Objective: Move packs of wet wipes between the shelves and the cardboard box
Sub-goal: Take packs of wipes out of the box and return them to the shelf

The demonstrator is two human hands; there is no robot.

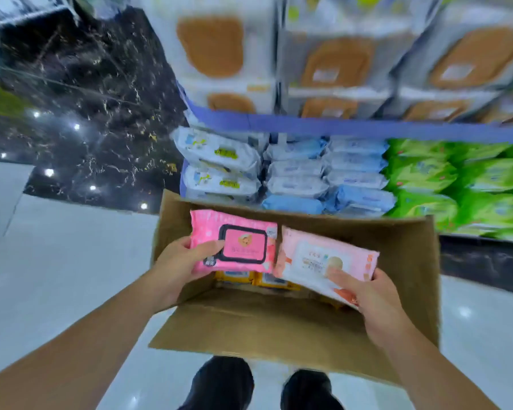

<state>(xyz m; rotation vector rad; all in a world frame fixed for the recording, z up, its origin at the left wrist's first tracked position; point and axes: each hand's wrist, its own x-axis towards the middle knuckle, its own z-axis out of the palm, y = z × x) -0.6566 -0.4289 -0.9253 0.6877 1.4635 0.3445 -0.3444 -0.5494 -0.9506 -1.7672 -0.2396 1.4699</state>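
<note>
An open cardboard box (403, 261) stands on the floor in front of the shelves. Over its opening my left hand (178, 264) grips a bright pink wipes pack (234, 241) with a black-framed lid, thumb on top. Beside it my right hand (373, 300) holds a pale pink and white wipes pack (317, 258) by its near end, thumb on its face. The two packs touch edge to edge. Yellow packs (267, 279) lie at the bottom of the box, partly hidden under the held ones.
The lower shelf holds white packs (219, 164), blue packs (329, 176) and green packs (456, 184). A blue shelf edge (338, 125) runs above them, with white packs with brown lids (335, 63) higher up. Dark marble flooring (80, 113) lies to the left. My shoes (264, 386) stand below the box.
</note>
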